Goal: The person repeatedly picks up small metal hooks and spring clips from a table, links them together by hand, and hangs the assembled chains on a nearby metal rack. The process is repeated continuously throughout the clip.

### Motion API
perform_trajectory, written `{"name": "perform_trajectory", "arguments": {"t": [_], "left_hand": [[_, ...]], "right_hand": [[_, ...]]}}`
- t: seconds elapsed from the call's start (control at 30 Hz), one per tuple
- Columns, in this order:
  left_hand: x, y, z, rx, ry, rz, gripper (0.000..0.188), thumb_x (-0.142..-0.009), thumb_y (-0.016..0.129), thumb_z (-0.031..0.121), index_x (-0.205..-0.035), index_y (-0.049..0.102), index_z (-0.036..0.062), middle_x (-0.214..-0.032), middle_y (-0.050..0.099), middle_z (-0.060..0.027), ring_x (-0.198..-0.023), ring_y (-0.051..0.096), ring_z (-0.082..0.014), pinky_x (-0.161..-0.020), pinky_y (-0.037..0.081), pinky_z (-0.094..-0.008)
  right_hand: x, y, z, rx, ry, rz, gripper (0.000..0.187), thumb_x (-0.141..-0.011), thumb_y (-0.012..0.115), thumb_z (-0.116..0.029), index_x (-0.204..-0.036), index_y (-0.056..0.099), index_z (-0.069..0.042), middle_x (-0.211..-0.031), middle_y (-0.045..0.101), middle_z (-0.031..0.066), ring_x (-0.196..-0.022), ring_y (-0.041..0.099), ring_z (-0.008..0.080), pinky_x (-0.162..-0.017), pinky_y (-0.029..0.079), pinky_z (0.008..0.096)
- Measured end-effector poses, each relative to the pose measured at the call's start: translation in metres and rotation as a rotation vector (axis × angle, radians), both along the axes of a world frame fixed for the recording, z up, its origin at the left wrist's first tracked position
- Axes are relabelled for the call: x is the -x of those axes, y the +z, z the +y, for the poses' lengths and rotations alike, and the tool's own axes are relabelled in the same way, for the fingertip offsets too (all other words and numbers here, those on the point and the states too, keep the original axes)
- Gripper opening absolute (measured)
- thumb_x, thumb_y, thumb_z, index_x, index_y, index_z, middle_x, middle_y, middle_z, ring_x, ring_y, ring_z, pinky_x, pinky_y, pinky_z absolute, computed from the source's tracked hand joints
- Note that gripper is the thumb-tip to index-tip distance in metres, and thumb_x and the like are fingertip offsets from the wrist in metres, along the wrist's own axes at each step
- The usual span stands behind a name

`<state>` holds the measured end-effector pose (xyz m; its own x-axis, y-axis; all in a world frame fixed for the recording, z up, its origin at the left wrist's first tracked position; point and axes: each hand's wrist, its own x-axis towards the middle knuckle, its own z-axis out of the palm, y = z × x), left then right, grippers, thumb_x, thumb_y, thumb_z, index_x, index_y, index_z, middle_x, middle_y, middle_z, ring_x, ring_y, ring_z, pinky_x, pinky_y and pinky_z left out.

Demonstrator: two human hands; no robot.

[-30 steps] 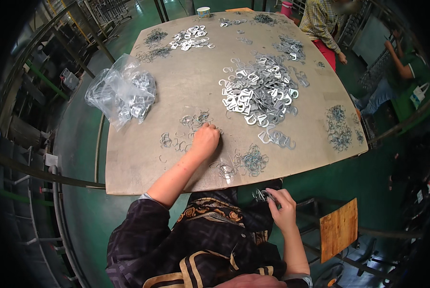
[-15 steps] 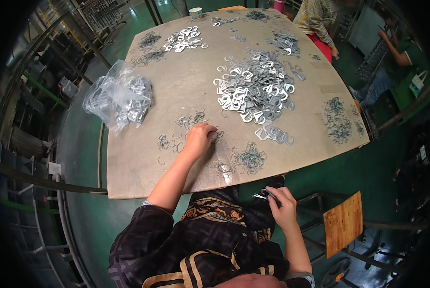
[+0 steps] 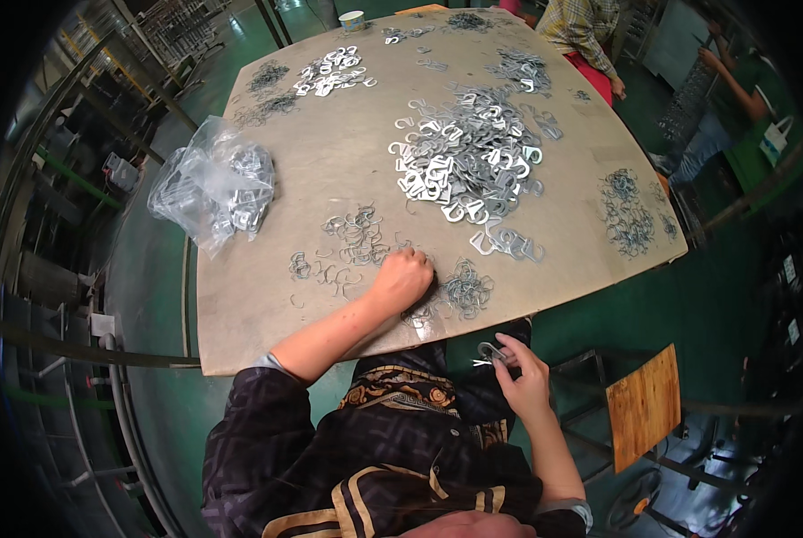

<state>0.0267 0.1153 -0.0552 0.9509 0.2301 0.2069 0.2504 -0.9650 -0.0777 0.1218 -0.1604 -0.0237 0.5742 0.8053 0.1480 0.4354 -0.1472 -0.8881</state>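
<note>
My left hand (image 3: pixel 404 280) rests low over the near part of the table, its fingers drawn together and pointing down. Whatever they pinch is hidden beneath them. Around it lie thin wire clips: a loose spread of wire clips (image 3: pixel 358 235) beyond and to the left, and a denser heap of wire clips (image 3: pixel 467 289) just to the right. Past the table's front edge, above my lap, my right hand (image 3: pixel 525 375) grips a few flat metal hooks (image 3: pixel 488 351) between thumb and fingers. A big pile of grey metal hooks (image 3: pixel 469 157) covers the table's middle right.
A clear plastic bag (image 3: pixel 218 184) of metal parts sits on the table (image 3: pixel 321 161) at left. Smaller piles of hooks (image 3: pixel 331 72) and wire clips (image 3: pixel 628 215) lie farther out. A cup (image 3: pixel 352 20) stands at the far edge. Two people are at the right; a wooden board (image 3: pixel 644 408) is near my right arm.
My left hand has moved right and slightly nearer, from the loose clips toward the denser heap. A curved hook shows more plainly in my right hand, which stays about in place.
</note>
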Motion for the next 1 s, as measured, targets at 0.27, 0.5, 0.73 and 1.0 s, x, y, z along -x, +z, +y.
{"name": "perform_trajectory", "arguments": {"t": [0.27,0.5,0.73,1.0], "left_hand": [[0.004,0.030,-0.020,1.279,0.069,-0.316,0.010,-0.077,0.065,0.008,-0.084,0.070,0.0043,-0.071,0.068,-0.0070,-0.062,0.064,-0.0191,-0.061,0.050,-0.0297],[0.015,0.044,-0.107,1.290,-0.252,-0.418,0.012,-0.077,0.073,0.007,-0.087,0.067,0.0035,-0.102,0.060,-0.0101,-0.100,0.054,-0.0254,-0.089,0.040,-0.0356],[0.005,0.037,-0.122,1.196,-0.262,-0.463,0.011,-0.078,0.072,0.006,-0.087,0.066,0.0038,-0.103,0.060,-0.0102,-0.098,0.054,-0.0255,-0.089,0.040,-0.0353],[0.006,0.022,-0.131,1.350,-0.287,-0.503,0.011,-0.085,0.065,0.002,-0.096,0.060,0.0004,-0.100,0.065,-0.0122,-0.095,0.062,-0.0238,-0.087,0.046,-0.0351]], "right_hand": [[0.000,0.001,0.002,-0.028,-0.090,0.019,0.044,-0.079,0.068,0.003,-0.121,0.059,-0.003,-0.088,0.068,0.0102,-0.077,0.067,0.0170,-0.071,0.053,0.0286],[-0.001,0.001,0.004,-0.070,-0.081,-0.025,0.050,-0.077,0.069,0.005,-0.125,0.054,-0.003,-0.084,0.071,0.0102,-0.075,0.070,0.0186,-0.071,0.055,0.0293],[-0.001,0.003,0.002,-0.055,-0.091,-0.053,0.053,-0.077,0.069,0.005,-0.126,0.054,-0.004,-0.084,0.071,0.0105,-0.074,0.070,0.0187,-0.070,0.056,0.0299],[-0.010,0.008,0.002,-0.228,-0.011,-0.121,0.050,-0.073,0.072,0.002,-0.121,0.058,-0.001,-0.081,0.069,0.0098,-0.071,0.069,0.0200,-0.067,0.056,0.0305]]}}
